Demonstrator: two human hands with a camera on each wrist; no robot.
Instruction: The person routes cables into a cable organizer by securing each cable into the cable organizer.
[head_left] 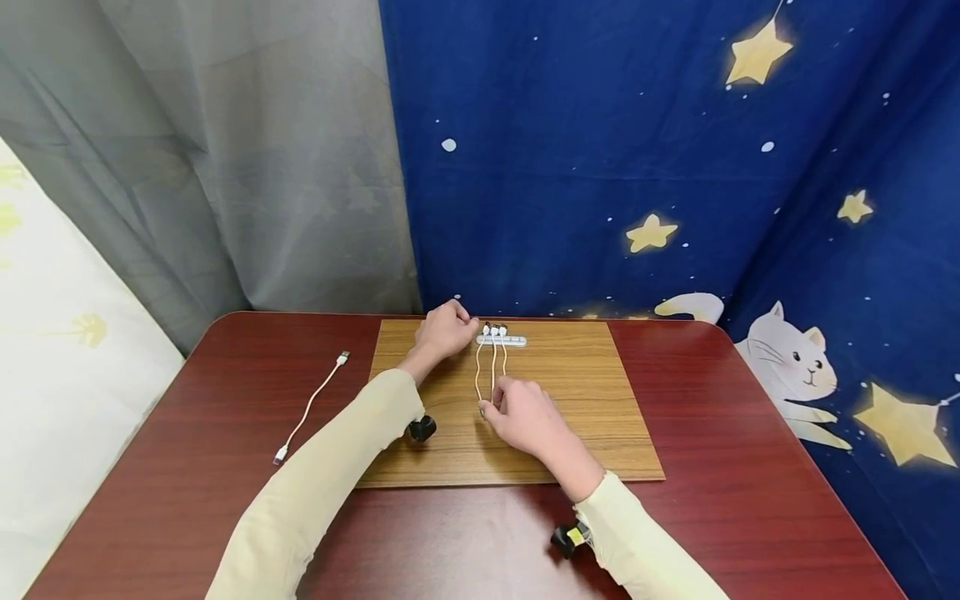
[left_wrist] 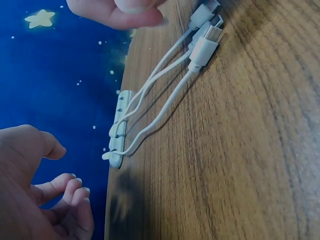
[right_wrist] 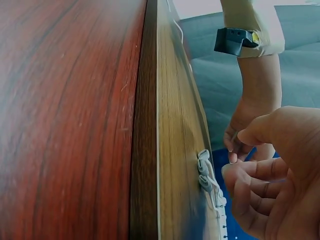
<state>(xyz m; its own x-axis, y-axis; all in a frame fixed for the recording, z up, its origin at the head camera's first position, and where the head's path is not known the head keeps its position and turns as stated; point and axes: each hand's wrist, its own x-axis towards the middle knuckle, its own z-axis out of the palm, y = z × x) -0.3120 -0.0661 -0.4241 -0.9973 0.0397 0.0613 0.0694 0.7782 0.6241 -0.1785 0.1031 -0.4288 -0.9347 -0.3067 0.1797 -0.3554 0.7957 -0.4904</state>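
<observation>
Three short white USB cables (head_left: 477, 371) run side by side across a wood-grain board, set in a pale slotted cable clip (left_wrist: 120, 102) near its far edge. Their near ends show plugs (left_wrist: 204, 51) lying on the board in the left wrist view. Just left of the clip, my left hand (head_left: 446, 329) hovers with loosely curled fingers and nothing between them. My right hand (head_left: 531, 417) is above the near ends of the cables and partly hides them from the head camera. In the right wrist view its thumb and fingers stand apart, holding nothing.
Another white USB cable (head_left: 307, 408) lies on the red-brown table (head_left: 750, 467), left of the wood-grain board (head_left: 592, 433). Behind the table hang a grey curtain (head_left: 300, 167) and a blue curtain (head_left: 540, 167) with stars. A small black camera is strapped to each wrist.
</observation>
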